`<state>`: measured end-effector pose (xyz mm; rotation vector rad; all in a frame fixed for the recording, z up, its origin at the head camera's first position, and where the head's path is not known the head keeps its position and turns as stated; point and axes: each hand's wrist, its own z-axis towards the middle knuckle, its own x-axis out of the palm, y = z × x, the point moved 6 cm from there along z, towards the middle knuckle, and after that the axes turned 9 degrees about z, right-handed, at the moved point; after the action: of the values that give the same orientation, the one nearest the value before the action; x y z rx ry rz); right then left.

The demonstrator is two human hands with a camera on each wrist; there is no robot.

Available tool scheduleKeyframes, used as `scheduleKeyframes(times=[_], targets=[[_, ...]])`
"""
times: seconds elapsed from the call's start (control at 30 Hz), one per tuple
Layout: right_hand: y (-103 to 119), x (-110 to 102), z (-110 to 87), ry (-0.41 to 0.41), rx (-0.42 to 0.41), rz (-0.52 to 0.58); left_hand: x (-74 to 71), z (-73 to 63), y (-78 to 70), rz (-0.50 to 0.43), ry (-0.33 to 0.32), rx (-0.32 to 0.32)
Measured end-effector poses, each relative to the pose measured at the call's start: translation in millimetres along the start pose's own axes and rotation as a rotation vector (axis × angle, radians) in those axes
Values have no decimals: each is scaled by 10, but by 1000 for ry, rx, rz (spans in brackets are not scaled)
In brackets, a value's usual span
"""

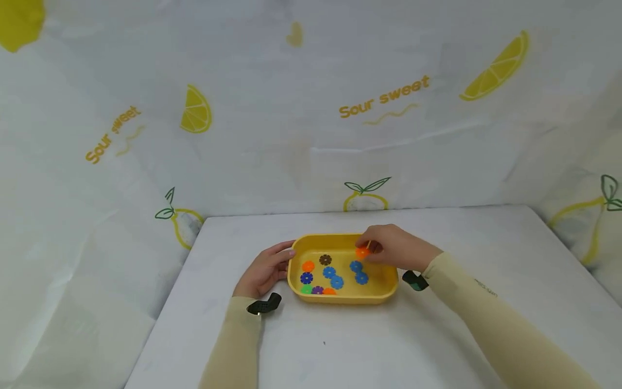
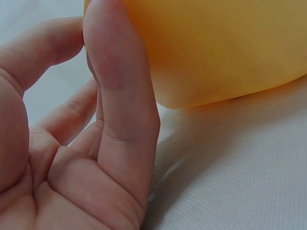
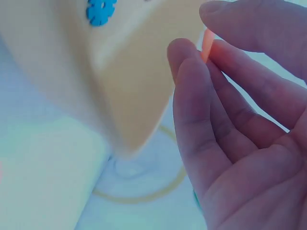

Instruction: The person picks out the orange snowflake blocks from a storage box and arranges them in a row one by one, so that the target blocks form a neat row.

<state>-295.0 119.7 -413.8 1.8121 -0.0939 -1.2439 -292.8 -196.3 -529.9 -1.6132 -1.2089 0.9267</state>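
Observation:
A yellow tray (image 1: 342,299) with rounded corners stands on the table, holding several small notched plastic discs. At its left end my left hand (image 1: 264,272) grips the rim, thumb on the edge and fingers against the outer wall. Over the right end of the tray, my right hand (image 1: 399,247) pinches an orange notched disc (image 1: 362,253) between thumb and fingers. The right wrist view shows that disc (image 3: 207,46) edge-on at the fingertips. Below it lie blue discs (image 1: 361,277). A brown disc (image 1: 325,260) and another orange disc (image 1: 308,266) are farther left.
Dark blue (image 1: 306,278), green (image 1: 306,289) and purple (image 1: 318,290) discs sit near the tray's front left corner. White cloth (image 1: 320,346) covers the table. Behind it rises a white backdrop (image 1: 272,162) printed with lemons.

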Motion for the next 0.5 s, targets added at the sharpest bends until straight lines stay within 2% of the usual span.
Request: scheduleKeyframes(times=[0.27,0.5], targets=[[-322,-252,-415,-181,18,79,-8,-21,10,-10,-7,-12],[-666,-384,-713,-293,133,100,3,-13,12,-29,-5,-22]])
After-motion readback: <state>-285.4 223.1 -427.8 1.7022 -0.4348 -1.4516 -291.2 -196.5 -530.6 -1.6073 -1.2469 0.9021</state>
